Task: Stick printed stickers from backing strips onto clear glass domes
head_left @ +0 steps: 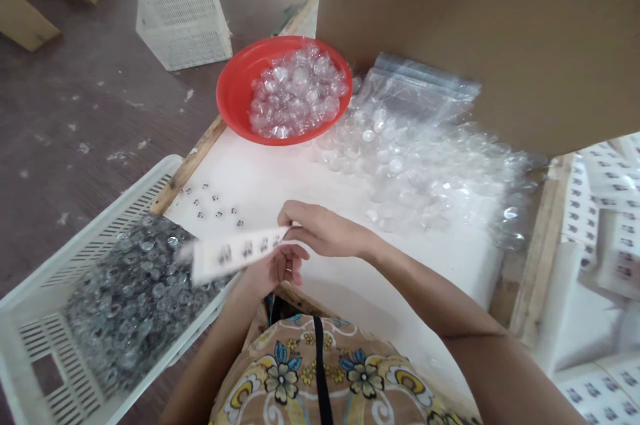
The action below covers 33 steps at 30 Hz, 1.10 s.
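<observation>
A white strip of stickers with small dark printed figures extends leftward from my hands, its far end blurred. My left hand is under the strip with curled fingers and grips it; the strip covers its thumb. My right hand is closed at the strip's near end, thumb and forefinger pinched there. Several loose printed stickers lie on the white tabletop, beyond the strip. Clear plastic domes are spread over the table's right side.
A red basin of clear domes stands at the table's far left corner. Below left, a white crate holds many small clear pieces. Plastic bags lie by a large cardboard sheet. More sticker sheets are at right.
</observation>
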Tool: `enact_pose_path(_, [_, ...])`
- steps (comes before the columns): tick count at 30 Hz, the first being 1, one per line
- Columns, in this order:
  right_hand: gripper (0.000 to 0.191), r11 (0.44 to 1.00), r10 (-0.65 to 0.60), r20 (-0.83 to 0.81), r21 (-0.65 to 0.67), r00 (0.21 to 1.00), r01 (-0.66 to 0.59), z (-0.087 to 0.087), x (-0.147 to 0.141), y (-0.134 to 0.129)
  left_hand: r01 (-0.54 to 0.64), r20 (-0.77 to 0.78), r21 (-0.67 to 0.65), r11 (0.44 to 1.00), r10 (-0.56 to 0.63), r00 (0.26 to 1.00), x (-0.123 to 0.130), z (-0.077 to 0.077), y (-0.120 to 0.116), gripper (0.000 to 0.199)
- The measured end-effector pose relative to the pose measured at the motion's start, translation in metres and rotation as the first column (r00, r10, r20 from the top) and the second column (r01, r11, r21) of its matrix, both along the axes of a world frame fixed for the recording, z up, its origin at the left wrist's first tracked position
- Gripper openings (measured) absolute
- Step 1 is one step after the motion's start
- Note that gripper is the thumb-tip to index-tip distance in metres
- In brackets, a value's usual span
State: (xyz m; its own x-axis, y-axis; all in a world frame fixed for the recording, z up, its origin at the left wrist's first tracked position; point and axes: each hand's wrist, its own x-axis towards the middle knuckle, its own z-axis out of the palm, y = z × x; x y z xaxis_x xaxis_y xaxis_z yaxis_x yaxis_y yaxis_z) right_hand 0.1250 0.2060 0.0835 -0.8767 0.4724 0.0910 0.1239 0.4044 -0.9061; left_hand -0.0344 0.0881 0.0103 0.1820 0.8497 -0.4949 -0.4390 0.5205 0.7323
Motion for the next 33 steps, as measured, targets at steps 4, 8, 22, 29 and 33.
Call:
enact_pose_path(4, [0.003,0.974,-0.063,0.069,-0.215,0.996,0.076,-0.006,0.001,0.0,-0.18,-0.106,0.126,0.976,0.193,0.975,-0.012,0.009,0.001,0.043])
enact_pose_path(8, [0.012,0.967,0.011,0.079,-0.254,0.997,0.009,-0.015,-0.008,-0.003,-0.224,-0.317,0.2,0.954,0.279,0.906,-0.008,0.025,0.006,0.043])
enact_pose_path(22, [0.007,0.845,-0.275,0.22,-0.409,0.936,0.345,-0.052,0.011,-0.019,-0.532,-0.21,0.235,0.813,0.577,0.789,-0.013,0.03,0.017,0.038])
enact_pose_path(29, [0.021,0.82,-0.382,0.139,-0.404,0.914,0.404,-0.063,0.014,-0.021,-0.501,-0.266,0.157,0.851,0.525,0.808,-0.007,0.02,0.012,0.032])
enact_pose_path(33, [0.007,0.808,-0.56,0.087,-0.165,0.824,0.566,-0.068,0.016,-0.026,-0.565,-0.298,0.211,0.798,0.603,0.74,-0.008,0.014,0.012,0.03])
